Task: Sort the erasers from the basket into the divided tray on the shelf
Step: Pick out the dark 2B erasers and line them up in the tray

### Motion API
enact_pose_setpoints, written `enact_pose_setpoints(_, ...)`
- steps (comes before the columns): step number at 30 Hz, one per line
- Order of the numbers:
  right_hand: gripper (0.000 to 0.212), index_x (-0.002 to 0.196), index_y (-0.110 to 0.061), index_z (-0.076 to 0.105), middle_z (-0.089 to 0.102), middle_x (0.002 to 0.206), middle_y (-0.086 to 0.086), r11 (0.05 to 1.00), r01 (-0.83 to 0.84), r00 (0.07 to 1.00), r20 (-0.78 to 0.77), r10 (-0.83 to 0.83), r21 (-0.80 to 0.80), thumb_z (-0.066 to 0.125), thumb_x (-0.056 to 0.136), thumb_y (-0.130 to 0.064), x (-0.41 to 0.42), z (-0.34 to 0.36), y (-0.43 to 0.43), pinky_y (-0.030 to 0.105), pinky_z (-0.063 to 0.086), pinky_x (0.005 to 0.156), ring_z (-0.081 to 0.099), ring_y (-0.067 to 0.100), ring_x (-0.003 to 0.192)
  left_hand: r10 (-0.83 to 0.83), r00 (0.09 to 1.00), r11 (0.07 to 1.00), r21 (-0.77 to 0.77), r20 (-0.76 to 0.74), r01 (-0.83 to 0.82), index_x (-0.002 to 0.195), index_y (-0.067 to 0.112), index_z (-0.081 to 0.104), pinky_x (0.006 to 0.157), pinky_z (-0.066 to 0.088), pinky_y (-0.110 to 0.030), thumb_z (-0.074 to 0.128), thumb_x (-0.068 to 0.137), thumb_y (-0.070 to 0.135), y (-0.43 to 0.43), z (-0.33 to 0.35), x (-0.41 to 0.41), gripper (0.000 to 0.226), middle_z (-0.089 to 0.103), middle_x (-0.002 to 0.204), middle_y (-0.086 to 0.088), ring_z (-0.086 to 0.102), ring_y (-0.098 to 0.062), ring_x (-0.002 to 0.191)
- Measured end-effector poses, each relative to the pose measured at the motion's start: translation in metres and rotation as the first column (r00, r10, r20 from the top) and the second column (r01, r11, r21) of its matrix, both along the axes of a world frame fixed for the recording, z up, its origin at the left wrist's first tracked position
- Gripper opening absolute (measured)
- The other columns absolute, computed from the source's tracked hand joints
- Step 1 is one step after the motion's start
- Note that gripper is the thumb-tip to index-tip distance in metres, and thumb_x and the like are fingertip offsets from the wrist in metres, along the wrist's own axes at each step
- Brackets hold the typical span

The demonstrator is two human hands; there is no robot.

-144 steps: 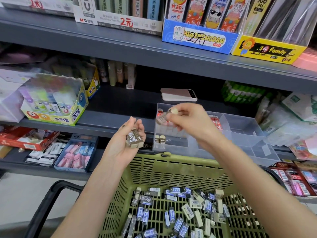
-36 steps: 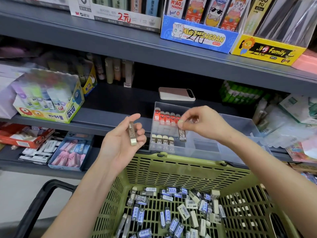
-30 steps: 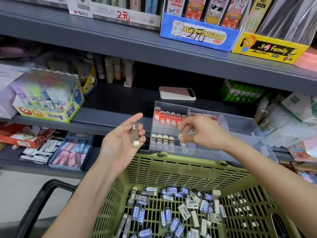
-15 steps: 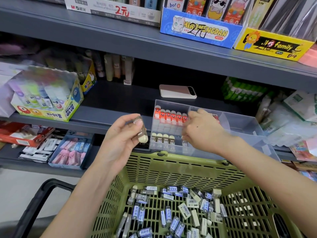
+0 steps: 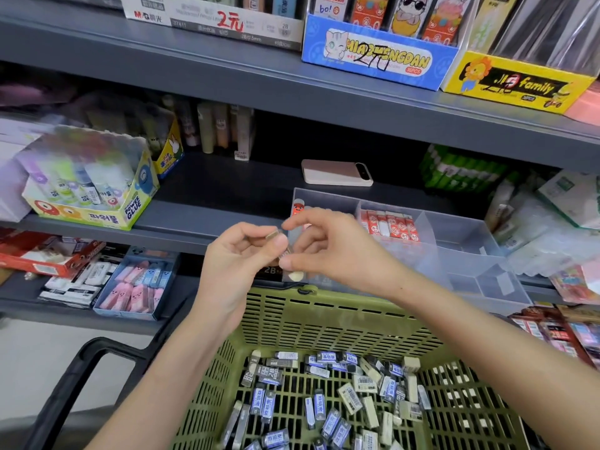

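Two hands [image 5: 233,264] [image 5: 334,254] now together, one eraser [image 5: 294,276]

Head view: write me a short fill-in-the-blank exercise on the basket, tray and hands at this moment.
The loose erasers lie in a ___ basket. The phone lies ___ the divided tray. Between them the left hand and right hand pinch exactly ___ eraser.
Missing words: green; behind; one.

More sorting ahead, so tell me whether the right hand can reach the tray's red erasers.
Probably yes: the tray is open-topped and nothing lies between the right hand and the red erasers, though it pinches an eraser.
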State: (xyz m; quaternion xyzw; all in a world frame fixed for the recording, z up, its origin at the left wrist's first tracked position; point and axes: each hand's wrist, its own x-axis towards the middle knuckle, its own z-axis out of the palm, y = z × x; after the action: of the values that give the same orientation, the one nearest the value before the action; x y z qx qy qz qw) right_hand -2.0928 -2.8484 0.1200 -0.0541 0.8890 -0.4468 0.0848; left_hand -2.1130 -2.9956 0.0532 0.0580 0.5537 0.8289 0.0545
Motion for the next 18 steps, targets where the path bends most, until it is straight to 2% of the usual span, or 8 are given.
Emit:
enact_pose_setpoints(3, 0.027, 0.095, -0.014, 0.055, 0.066, 0.065, 0.007, 0.994, 0.092, 0.992, 0.089, -0.086, -0.062, 0.075, 0.077, -0.014, 0.004, -0.001, -0.004, 0.042, 0.055, 0.063, 0.064, 0.023, 0.056, 0.012, 1.0, 1.0, 0.007, -0.004, -0.012, 0.073, 0.024, 0.07, 0.067, 0.053, -0.019, 0.079, 0.056, 0.035, 0.005, -0.001, 0.003, 0.022, 0.071, 0.074, 0.002, 0.067, -0.009, 0.07)
enact_pose_setpoints(5, 0.017, 0.087, -0.011, 0.061, 0.065, 0.062, 0.004, 0.982, 0.157, 0.98, 0.142, -0.141, -0.108, 0.075, 0.077, -0.015, 0.006, -0.001, 0.002, 0.032, 0.054, 0.055, 0.061, 0.013, 0.052, 0.022, 1.0, 0.999, 0.025, 0.003, -0.023, 0.074, 0.017, 0.065, 0.066, 0.054, -0.021, 0.08, 0.057, 0.034, 0.007, -0.004, 0.003, 0.028, 0.071, 0.072, -0.001, 0.067, -0.012, 0.068)
enact_pose_setpoints(7, 0.008, 0.081, -0.012, 0.067, 0.064, 0.065, -0.001, 0.968, 0.191, 0.974, 0.155, -0.166, -0.162, 0.074, 0.077, -0.01, 0.006, 0.0, 0.012, 0.019, 0.048, 0.056, 0.058, 0.005, 0.055, 0.015, 1.0, 1.0, 0.023, 0.006, -0.015, 0.073, 0.015, 0.061, 0.069, 0.055, -0.023, 0.08, 0.057, 0.032, 0.009, -0.005, 0.003, 0.03, 0.071, 0.073, -0.005, 0.067, -0.014, 0.069)
enact_pose_setpoints(9, 0.012, 0.084, -0.013, 0.07, 0.065, 0.072, -0.001, 0.947, 0.213, 0.971, 0.159, -0.178, -0.242, 0.072, 0.077, -0.004, 0.006, 0.002, 0.025, 0.014, 0.045, 0.06, 0.058, 0.003, 0.063, -0.007, 1.0, 1.0, -0.001, -0.015, 0.007, 0.072, 0.016, 0.061, 0.07, 0.055, -0.022, 0.079, 0.06, 0.029, 0.012, -0.007, 0.004, 0.025, 0.071, 0.073, -0.003, 0.068, -0.013, 0.071)
enact_pose_setpoints(12, 0.022, 0.087, -0.016, 0.067, 0.065, 0.08, 0.003, 0.913, 0.284, 0.959, 0.099, -0.266, -0.294, 0.074, 0.073, -0.002, 0.001, 0.006, 0.046, 0.013, 0.048, 0.063, 0.059, 0.007, 0.068, -0.021, 0.986, 0.973, -0.232, -0.163, -0.018, 0.076, 0.024, 0.065, 0.07, 0.05, -0.016, 0.077, 0.071, 0.028, 0.011, -0.008, 0.005, 0.013, 0.069, 0.079, 0.007, 0.065, -0.006, 0.076)
enact_pose_setpoints(13, 0.025, 0.086, -0.017, 0.064, 0.065, 0.079, 0.003, 0.919, 0.312, 0.95, 0.047, -0.31, -0.24, 0.077, 0.07, -0.002, -0.002, 0.006, 0.053, 0.014, 0.049, 0.064, 0.058, 0.007, 0.066, -0.015, 0.972, 0.93, -0.36, -0.236, -0.073, 0.079, 0.03, 0.065, 0.071, 0.048, -0.015, 0.076, 0.074, 0.029, 0.01, -0.009, 0.005, 0.012, 0.067, 0.084, 0.011, 0.063, -0.003, 0.08)
enact_pose_setpoints(15, 0.026, 0.08, -0.02, 0.062, 0.064, 0.075, -0.001, 0.944, 0.329, 0.941, -0.09, -0.326, 0.017, 0.082, 0.067, -0.01, -0.008, 0.004, 0.063, 0.014, 0.046, 0.061, 0.054, 0.0, 0.059, -0.024, 0.933, 0.816, -0.546, -0.36, -0.19, 0.086, 0.039, 0.06, 0.073, 0.044, -0.014, 0.074, 0.074, 0.035, 0.007, -0.011, 0.003, 0.018, 0.061, 0.092, 0.018, 0.058, 0.0, 0.092)
enact_pose_setpoints(18, 0.017, 0.073, -0.027, 0.067, 0.06, 0.069, -0.018, 0.905, 0.216, 0.974, -0.138, -0.177, 0.365, 0.083, 0.067, -0.023, -0.014, -0.005, 0.068, 0.014, 0.037, 0.06, 0.052, -0.006, 0.06, -0.079, 0.933, 0.76, -0.626, -0.352, -0.172, 0.094, 0.044, 0.054, 0.076, 0.041, -0.014, 0.074, 0.072, 0.036, 0.006, -0.011, 0.004, 0.031, 0.055, 0.102, 0.021, 0.051, 0.005, 0.101)
